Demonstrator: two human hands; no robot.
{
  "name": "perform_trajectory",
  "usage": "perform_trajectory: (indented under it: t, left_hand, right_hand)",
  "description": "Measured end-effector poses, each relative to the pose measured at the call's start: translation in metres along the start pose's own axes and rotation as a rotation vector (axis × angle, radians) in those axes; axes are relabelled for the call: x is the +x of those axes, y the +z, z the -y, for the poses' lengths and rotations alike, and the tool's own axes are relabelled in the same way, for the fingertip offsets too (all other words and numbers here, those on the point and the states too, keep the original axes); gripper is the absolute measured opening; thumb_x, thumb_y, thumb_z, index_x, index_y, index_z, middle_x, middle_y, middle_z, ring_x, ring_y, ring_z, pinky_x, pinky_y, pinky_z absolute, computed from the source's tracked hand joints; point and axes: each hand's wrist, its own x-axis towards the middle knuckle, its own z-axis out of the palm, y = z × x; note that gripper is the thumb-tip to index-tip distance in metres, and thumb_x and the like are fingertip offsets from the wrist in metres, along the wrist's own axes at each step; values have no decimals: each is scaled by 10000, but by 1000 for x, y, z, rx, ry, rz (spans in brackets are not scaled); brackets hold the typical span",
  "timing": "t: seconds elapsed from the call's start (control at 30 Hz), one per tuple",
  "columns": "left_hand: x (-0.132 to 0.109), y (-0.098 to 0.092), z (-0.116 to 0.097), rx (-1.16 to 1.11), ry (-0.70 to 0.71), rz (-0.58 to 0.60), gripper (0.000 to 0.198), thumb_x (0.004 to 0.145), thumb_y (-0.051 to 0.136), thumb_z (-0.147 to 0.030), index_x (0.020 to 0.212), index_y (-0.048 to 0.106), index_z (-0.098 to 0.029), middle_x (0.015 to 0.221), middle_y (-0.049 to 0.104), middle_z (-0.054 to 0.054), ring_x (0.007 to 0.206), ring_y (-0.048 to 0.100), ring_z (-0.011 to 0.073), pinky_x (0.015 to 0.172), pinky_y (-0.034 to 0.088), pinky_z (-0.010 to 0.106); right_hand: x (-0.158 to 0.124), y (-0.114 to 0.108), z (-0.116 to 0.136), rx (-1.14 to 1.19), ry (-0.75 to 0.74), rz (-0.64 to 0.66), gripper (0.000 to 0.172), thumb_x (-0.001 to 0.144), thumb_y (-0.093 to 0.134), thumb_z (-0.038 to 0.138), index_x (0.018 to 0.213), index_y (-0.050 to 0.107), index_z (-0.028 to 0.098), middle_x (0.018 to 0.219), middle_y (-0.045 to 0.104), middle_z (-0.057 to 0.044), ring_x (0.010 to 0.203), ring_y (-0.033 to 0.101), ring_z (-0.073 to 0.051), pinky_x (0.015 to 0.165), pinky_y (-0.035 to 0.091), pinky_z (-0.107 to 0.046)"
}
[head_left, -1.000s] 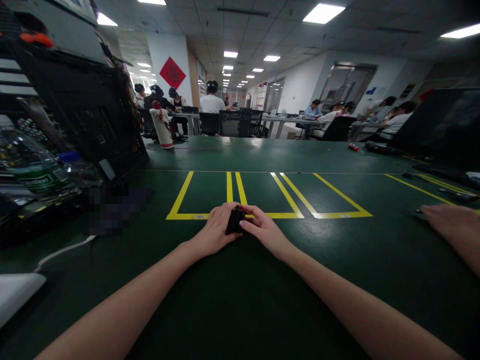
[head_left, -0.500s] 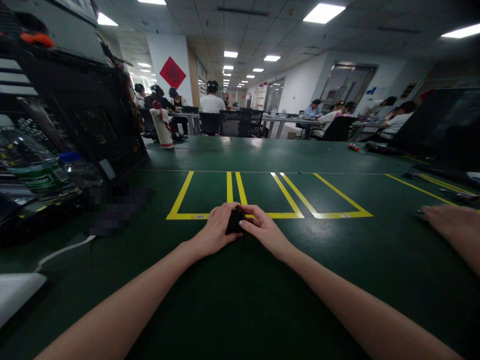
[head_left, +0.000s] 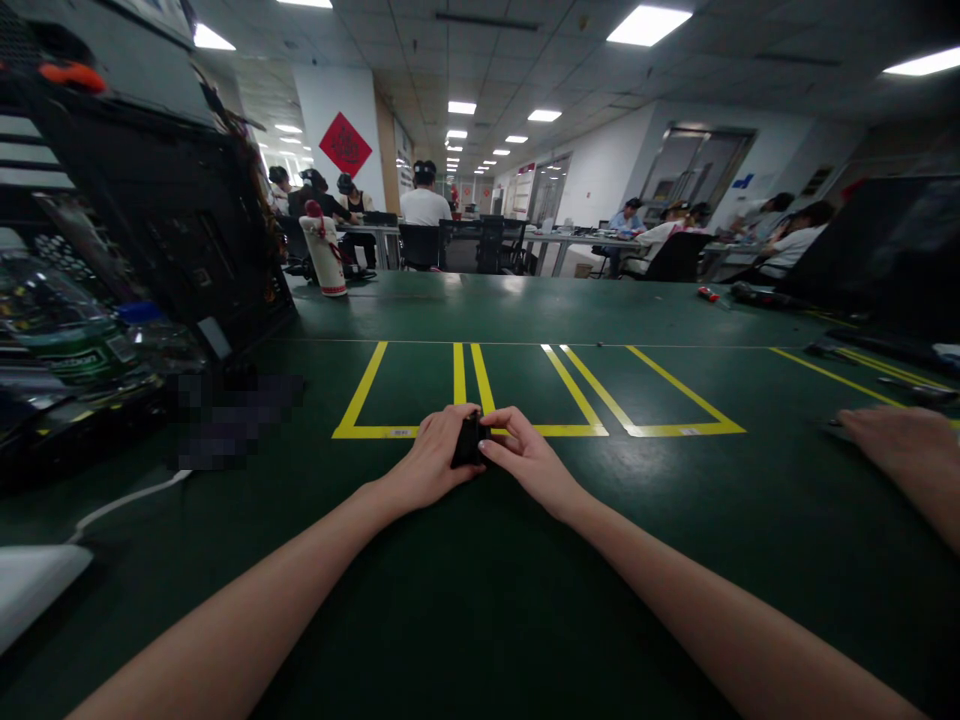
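Between my hands, low over the green table (head_left: 480,590), is a small black object (head_left: 467,445); its kind is too dark and too covered to make out. My left hand (head_left: 429,452) wraps it from the left, thumb along the near side and fingers behind. On its right side, the thumb and fingers of my right hand (head_left: 525,455) pinch at its edge. Just beyond my hands, yellow tape (head_left: 574,431) marks several open-ended boxes on the tabletop.
Left stand a black computer case (head_left: 187,230), a plastic bottle (head_left: 71,350) and a white cable (head_left: 127,505). A white cylinder (head_left: 326,257) stands at the back left. Another person's hand (head_left: 892,440) rests at the right, near some tools (head_left: 919,388). Several people sit at desks beyond.
My hands and the black object stay in almost the same place. The other person's hand at the right has shifted slightly left.
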Motion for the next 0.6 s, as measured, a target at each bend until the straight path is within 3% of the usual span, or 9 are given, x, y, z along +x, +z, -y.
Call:
perform_trajectory:
  t: [0.1, 0.33, 0.43, 0.6]
  left_hand:
    - [0, 1, 1, -5, 1, -6, 558, 719, 560, -256, 1176, 242, -232, 1172, 382, 65, 1094, 382, 244, 914, 333, 422]
    - [1, 4, 5, 15, 42, -39, 568, 701, 580, -250, 1170, 260, -215, 1148, 402, 72, 1068, 400, 237, 928, 311, 419]
    - [1, 3, 4, 5, 36, -28, 561, 705, 576, -250, 1169, 262, -216, 1150, 400, 71, 1070, 400, 234, 930, 311, 418]
    - [0, 2, 2, -3, 16, -23, 558, 709, 570, -247, 1169, 255, -226, 1150, 399, 70, 1078, 397, 242, 917, 327, 427]
  right_hand:
    - [1, 0, 1, -22, 15, -2, 280, 747, 502, 216, 1021, 452, 240, 1053, 474, -17, 991, 485, -153, 895, 381, -356]
    - [-1, 1, 1, 30, 8, -5, 205, 736, 515, 208, 928, 453, 240, 989, 477, -4, 938, 511, -150, 782, 436, -308]
    - [-1, 1, -1, 20, -8, -21, 167, 744, 511, 240, 904, 463, 232, 990, 474, -4, 934, 509, -146, 794, 433, -307]
    - [1, 0, -1, -20, 8, -22, 257, 745, 505, 231, 998, 461, 232, 1037, 478, -14, 975, 486, -150, 880, 389, -341]
